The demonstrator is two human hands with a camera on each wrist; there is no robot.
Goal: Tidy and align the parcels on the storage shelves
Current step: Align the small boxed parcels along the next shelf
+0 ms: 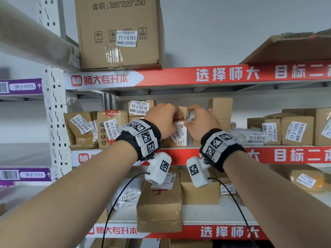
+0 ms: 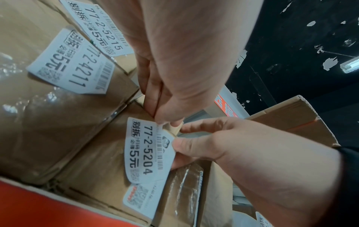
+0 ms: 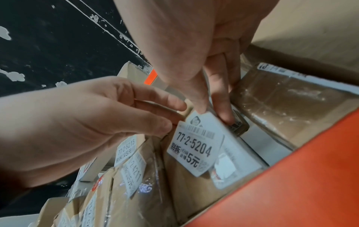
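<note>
On the middle shelf (image 1: 286, 155) stands an upright brown parcel with a white 77-2-5204 label (image 1: 179, 136) (image 2: 143, 153) (image 3: 194, 147). My left hand (image 1: 164, 113) (image 2: 165, 116) (image 3: 167, 113) pinches its top left corner between thumb and curled fingers. My right hand (image 1: 198, 119) (image 2: 213, 138) (image 3: 212, 112) pinches its top right, thumb on the label's upper edge and fingers down its right side. A small cardboard box (image 1: 184, 110) shows between the fingertips of both hands, at the parcel's top. The hands hide most of the parcel's top.
Left of it, parcels 77-2-5215 (image 1: 139, 107), 77-2-4211 (image 2: 71, 66) and 77-2-3203 (image 1: 111, 129) stand packed close. A taller box (image 1: 221, 111) rises just behind my right hand. More labelled boxes (image 1: 295, 129) sit far right. A big carton (image 1: 120, 33) fills the shelf above; boxes (image 1: 159, 203) lie below.
</note>
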